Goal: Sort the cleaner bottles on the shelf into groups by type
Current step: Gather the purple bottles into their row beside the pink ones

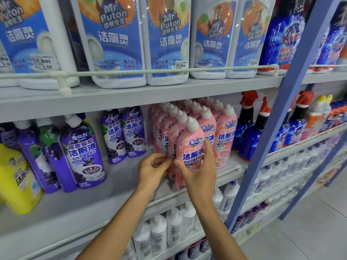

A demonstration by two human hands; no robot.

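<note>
yellow bottle (pixel 16 177) cropped left, white bottles (pixel 163 231) blurred

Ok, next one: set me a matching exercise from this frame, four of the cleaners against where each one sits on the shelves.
Things:
1. front pink bottle
2. yellow bottle
3. Mr Puton jugs
4. red-trigger spray bottles

Places:
A. upper shelf, behind the rail
B. far left of the middle shelf
C. middle shelf, right of the pink group
D. in the grip of the right hand

Pairs: 1-D, 2-B, 3-A, 4-C
</note>
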